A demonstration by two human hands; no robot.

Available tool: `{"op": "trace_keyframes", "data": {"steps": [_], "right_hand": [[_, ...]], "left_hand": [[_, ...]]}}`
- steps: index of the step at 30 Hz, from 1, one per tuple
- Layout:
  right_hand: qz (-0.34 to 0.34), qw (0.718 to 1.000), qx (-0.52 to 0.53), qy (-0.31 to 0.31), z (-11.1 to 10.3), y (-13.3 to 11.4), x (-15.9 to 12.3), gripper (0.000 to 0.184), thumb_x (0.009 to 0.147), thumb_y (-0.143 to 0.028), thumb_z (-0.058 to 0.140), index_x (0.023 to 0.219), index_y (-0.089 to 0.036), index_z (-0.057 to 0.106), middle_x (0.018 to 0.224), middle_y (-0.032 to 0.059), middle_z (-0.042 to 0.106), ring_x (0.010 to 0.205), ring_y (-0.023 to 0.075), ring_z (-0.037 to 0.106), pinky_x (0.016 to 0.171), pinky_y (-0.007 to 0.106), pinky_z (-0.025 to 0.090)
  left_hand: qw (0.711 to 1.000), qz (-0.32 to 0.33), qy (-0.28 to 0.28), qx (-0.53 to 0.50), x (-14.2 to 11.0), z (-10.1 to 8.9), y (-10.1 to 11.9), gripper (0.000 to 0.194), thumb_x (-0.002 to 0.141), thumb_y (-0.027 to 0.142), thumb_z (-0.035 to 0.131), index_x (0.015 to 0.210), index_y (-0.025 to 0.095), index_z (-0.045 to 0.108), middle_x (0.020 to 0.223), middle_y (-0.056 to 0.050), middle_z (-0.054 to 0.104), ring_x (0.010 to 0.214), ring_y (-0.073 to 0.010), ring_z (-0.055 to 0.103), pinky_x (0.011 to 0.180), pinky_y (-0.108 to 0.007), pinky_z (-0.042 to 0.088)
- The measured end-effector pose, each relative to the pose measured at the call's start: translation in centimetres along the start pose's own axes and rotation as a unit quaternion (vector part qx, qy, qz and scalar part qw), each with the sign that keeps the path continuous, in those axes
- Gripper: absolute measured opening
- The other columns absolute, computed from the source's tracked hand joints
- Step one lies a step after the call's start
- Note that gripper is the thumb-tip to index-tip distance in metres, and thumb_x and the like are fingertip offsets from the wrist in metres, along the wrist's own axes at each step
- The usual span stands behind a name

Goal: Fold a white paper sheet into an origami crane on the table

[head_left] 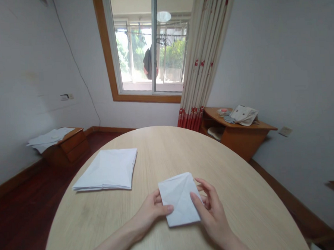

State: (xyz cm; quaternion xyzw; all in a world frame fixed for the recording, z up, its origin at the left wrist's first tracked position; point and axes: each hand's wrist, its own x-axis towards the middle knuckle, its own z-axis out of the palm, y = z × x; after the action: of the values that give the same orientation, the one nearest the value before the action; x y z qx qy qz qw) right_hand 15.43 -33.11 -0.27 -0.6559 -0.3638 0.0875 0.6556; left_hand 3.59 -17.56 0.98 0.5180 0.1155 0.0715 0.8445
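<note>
A folded white sheet (179,199) — pinched by half-curled left hand (151,209), half-open right hand (212,212)

bare forearms (112,249), slim hands (150,211), fingernails trimmed short (170,209)

Two hands are showing here, the left hand (150,209) and the right hand (212,216), and they are sharing one folded white sheet (179,201) between them. One stack of folded white sheets (105,171) is lying on the worktop (168,151), ahead and left of the left hand. Farther left of that hand, one wooden cabinet (69,148) is carrying one loose white pile (50,138). Ahead of the hands, one window (148,47) is standing open to view, one curtain (208,52) is hanging, and one wooden side table (240,136) is standing ahead and right of the right hand.
</note>
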Motion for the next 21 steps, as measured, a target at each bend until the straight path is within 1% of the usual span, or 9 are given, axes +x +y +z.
{"op": "trace_keyframes", "data": {"steps": [2,5,7,10,12,14,17,18,21], "right_hand": [[0.008,1.000,-0.001,0.005,0.0,-0.1,0.0,0.039,0.092,-0.042,0.053,0.125,-0.023,0.043,0.096,0.0043,0.055,0.052,0.0099,0.059,0.042,0.019,0.047],[-0.013,0.999,-0.031,0.009,-0.1,-0.4,0.1,0.039,0.091,-0.041,0.054,0.125,-0.023,0.044,0.086,0.0009,0.055,0.057,0.0111,0.059,0.047,0.020,0.048],[-0.032,0.998,-0.061,-0.001,-0.2,-0.5,0.2,0.041,0.091,-0.040,0.054,0.127,-0.022,0.045,0.077,-0.0011,0.054,0.062,0.0127,0.059,0.053,0.021,0.049],[-0.027,0.993,-0.088,-0.072,-0.2,-0.1,0.2,0.051,0.092,-0.039,0.051,0.137,-0.020,0.036,0.075,-0.0012,0.058,0.060,0.0129,0.057,0.055,0.022,0.047],[-0.022,0.987,-0.102,-0.125,0.0,0.4,0.0,0.057,0.094,-0.040,0.047,0.143,-0.020,0.027,0.075,-0.0007,0.061,0.056,0.0127,0.055,0.053,0.023,0.044],[-0.032,0.980,-0.127,-0.150,0.2,0.7,-0.2,0.060,0.095,-0.041,0.044,0.147,-0.019,0.021,0.070,-0.0020,0.060,0.053,0.0134,0.055,0.052,0.024,0.043],[-0.032,0.976,-0.175,-0.128,0.3,0.7,0.0,0.064,0.096,-0.043,0.041,0.149,-0.018,0.016,0.065,-0.0036,0.058,0.051,0.0143,0.055,0.051,0.024,0.042],[-0.022,0.975,-0.194,-0.111,0.2,0.6,0.1,0.065,0.096,-0.044,0.040,0.149,-0.017,0.016,0.064,-0.0036,0.058,0.051,0.0149,0.055,0.050,0.024,0.041],[0.001,0.963,-0.251,-0.098,-0.4,0.5,0.6,0.065,0.095,-0.048,0.038,0.149,-0.017,0.020,0.062,-0.0027,0.060,0.051,0.0167,0.058,0.052,0.026,0.043]], "left_hand": [[0.999,-0.028,-0.025,0.010,-0.1,0.2,0.0,0.065,0.060,0.043,0.087,0.110,0.009,0.062,0.101,-0.016,0.070,0.091,-0.0288,0.068,0.082,-0.038,0.051],[0.999,-0.033,-0.010,0.023,0.0,0.1,-0.4,0.061,0.062,0.050,0.084,0.103,0.010,0.063,0.091,-0.013,0.072,0.082,-0.0257,0.069,0.073,-0.033,0.052],[0.999,-0.007,0.028,0.036,0.4,-0.3,-0.8,0.057,0.063,0.054,0.081,0.096,0.012,0.063,0.083,-0.011,0.072,0.075,-0.0225,0.068,0.070,-0.030,0.050],[0.989,0.057,0.114,0.075,1.0,-1.2,-1.2,0.053,0.064,0.061,0.077,0.082,0.013,0.061,0.070,-0.006,0.068,0.064,-0.0181,0.063,0.061,-0.025,0.046],[0.978,0.088,0.156,0.103,1.4,-1.7,-1.2,0.055,0.065,0.065,0.074,0.079,0.013,0.061,0.063,-0.002,0.063,0.056,-0.0155,0.058,0.052,-0.023,0.042],[0.971,0.103,0.175,0.126,1.6,-2.0,-1.1,0.056,0.065,0.066,0.072,0.080,0.013,0.063,0.062,-0.001,0.061,0.053,-0.0145,0.054,0.049,-0.022,0.039],[0.965,0.115,0.181,0.154,1.7,-2.3,-0.6,0.053,0.066,0.064,0.072,0.080,0.013,0.066,0.068,-0.002,0.063,0.060,-0.0159,0.055,0.050,-0.021,0.038],[0.963,0.117,0.180,0.163,1.7,-2.4,-0.5,0.053,0.066,0.064,0.071,0.080,0.013,0.067,0.070,-0.003,0.064,0.062,-0.0163,0.055,0.051,-0.022,0.038],[0.962,0.115,0.168,0.184,1.7,-2.5,-0.2,0.055,0.066,0.066,0.069,0.081,0.013,0.069,0.071,-0.003,0.064,0.062,-0.0165,0.054,0.050,-0.022,0.037]]}}
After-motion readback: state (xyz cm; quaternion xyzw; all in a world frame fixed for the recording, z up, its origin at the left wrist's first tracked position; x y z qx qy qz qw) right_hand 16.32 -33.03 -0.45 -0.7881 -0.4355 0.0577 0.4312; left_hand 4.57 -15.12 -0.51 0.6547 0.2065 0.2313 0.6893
